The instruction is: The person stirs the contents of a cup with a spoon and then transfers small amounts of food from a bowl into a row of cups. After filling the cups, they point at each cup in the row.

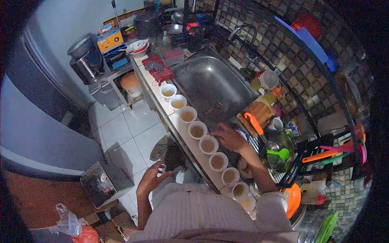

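left hand: your left hand (150,178) hangs off the counter over the floor tiles, fingers spread and loosely curled. Something small and pale sits at the fingertips; can't tell if you actually hold it.
right hand: your right hand (230,137) is palm down at the sink-side edge of the counter, fingers bent, just beside the fifth cup and near the fourth. Nothing visibly in its grasp.
cups: row of white cups (198,130) runs along the front strip of the counter (156,85), from near the red cloth down to your body. All upright, each with brownish liquid, neighbours close or touching.
sink: steel sink (210,83) behind the row, basin looks bare apart from the drain.
red cloth: red cloth (160,69) at the far end of the counter, past the last cup.
right of sink: wooden board with an orange-handled tool (253,122), then a glass lid with a green spoon (279,153) on it.
far corner: steel pot (86,56) and orange appliance (110,40) on a side stand.
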A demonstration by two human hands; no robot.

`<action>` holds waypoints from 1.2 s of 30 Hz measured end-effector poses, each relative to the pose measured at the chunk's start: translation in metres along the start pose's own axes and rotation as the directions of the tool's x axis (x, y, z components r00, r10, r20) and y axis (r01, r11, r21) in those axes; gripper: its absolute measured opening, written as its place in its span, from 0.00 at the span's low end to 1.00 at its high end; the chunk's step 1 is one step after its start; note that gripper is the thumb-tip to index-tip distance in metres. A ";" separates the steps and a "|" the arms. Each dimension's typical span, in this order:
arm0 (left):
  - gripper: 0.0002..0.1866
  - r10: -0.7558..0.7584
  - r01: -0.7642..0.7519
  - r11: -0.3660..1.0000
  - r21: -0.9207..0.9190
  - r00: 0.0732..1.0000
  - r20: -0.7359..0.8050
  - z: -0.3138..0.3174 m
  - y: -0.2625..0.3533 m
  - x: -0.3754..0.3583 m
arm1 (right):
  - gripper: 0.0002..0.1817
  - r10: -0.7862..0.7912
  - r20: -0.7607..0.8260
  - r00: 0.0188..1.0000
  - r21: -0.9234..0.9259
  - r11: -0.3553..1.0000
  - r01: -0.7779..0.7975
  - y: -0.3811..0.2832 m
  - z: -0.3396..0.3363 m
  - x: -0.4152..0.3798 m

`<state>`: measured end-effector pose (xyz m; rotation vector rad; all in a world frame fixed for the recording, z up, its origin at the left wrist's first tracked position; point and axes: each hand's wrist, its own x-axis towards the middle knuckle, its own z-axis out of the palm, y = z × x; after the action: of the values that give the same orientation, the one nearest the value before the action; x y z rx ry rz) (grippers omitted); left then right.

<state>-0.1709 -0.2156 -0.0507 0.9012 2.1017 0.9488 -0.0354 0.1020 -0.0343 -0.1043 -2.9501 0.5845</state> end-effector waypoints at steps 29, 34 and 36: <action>0.30 -0.028 0.027 1.000 0.012 0.998 0.056 0.005 0.006 -0.005 | 0.16 0.186 0.126 0.974 -0.063 0.982 -0.180 -0.017 -0.012 -0.035; 0.29 0.021 -0.022 1.000 0.008 0.999 0.041 0.007 0.006 -0.002 | 0.15 -0.046 -0.095 0.994 -0.120 0.992 0.034 -0.003 0.003 -0.031; 0.28 0.032 -0.032 0.999 0.007 0.999 0.032 0.007 0.005 0.000 | 0.16 -0.022 -0.050 0.998 -0.126 0.992 0.015 -0.011 -0.005 -0.021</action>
<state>-0.1636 -0.2108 -0.0509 0.9503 2.0712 0.9375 -0.0142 0.0914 -0.0277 -0.1025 -2.9326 0.3870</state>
